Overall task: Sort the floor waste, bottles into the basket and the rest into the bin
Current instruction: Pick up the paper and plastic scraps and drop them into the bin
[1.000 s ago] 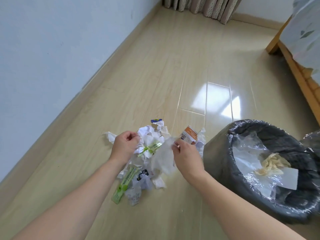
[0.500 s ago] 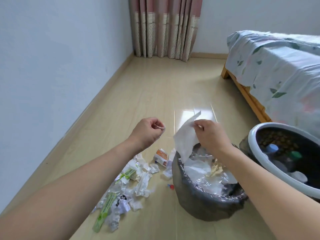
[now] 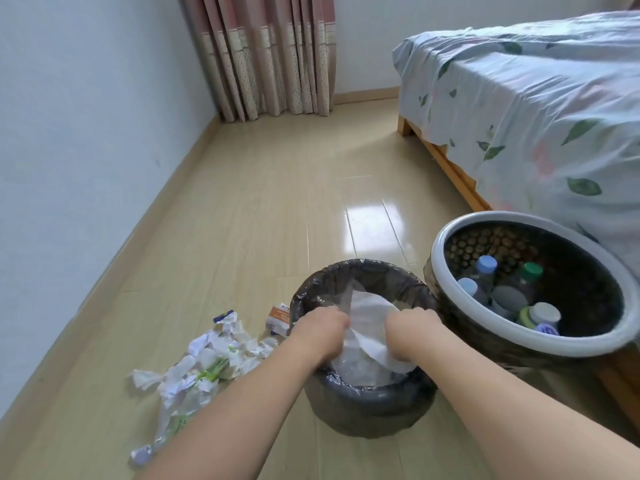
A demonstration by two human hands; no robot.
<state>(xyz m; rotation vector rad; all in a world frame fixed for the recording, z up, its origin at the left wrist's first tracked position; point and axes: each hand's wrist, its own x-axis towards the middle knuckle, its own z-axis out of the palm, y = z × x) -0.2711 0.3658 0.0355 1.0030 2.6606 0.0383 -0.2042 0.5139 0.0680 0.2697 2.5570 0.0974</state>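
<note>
Both hands are over the bin (image 3: 363,407): the left hand (image 3: 320,336) and the right hand (image 3: 414,332) hold a white tissue (image 3: 369,322). Right of the bin stands the basket (image 3: 519,344) with bottles (image 3: 509,296); left of the bin lies scattered waste (image 3: 204,365).

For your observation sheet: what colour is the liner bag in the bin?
Black, a glossy liner bag over the bin's rim, seen best in the head view.

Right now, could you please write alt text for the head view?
Both hands, left hand and right hand, push a white tissue into a black-lined bin; a basket of bottles stands beside it, and crumpled wrappers litter the floor.
</note>
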